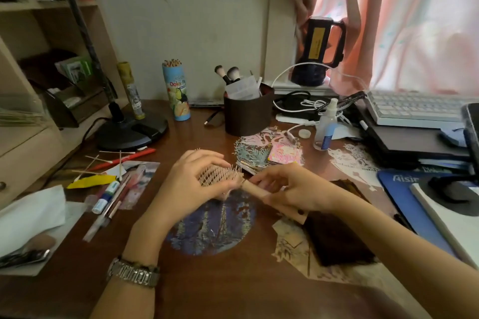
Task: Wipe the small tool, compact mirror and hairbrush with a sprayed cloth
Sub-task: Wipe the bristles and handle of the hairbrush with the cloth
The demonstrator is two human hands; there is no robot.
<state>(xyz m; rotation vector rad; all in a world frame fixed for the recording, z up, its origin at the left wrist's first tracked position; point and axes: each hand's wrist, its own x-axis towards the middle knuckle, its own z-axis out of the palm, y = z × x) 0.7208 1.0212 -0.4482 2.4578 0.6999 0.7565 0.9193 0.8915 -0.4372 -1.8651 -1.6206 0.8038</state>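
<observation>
Here the hairbrush (228,179) is held above the desk's centre, its head cupped in the left hand (191,181), its handle pinched closed by the right hand (287,189). No cloth is seen; the spray bottle (327,124) stands at two o'clock. Bristles should be wiped gently, row by row.

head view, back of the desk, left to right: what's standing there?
lamp base → pencil tube → brush holder → spray bottle → keyboard
</observation>
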